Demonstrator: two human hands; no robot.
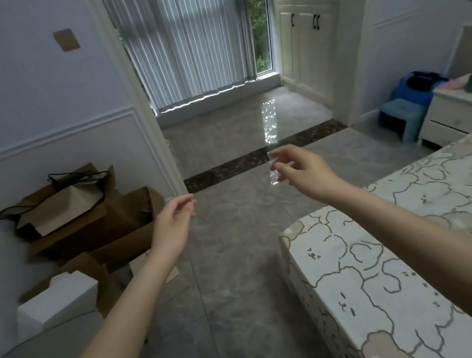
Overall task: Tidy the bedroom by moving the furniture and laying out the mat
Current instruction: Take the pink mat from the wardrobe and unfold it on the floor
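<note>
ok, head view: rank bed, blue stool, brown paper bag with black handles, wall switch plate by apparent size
1. bed, by far the largest, though also nearest the camera.
2. brown paper bag with black handles.
3. blue stool, farther off, so its true size against the bag is unsure.
4. wall switch plate, smallest.

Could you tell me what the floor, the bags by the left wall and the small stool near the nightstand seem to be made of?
Floor: polished stone or marble-look tile, judging by veining, seams and window glare.
Bags: brown kraft paper, matte and creased, with black cord handles.
Stool: probably moulded blue plastic, smooth and uniform.
</note>
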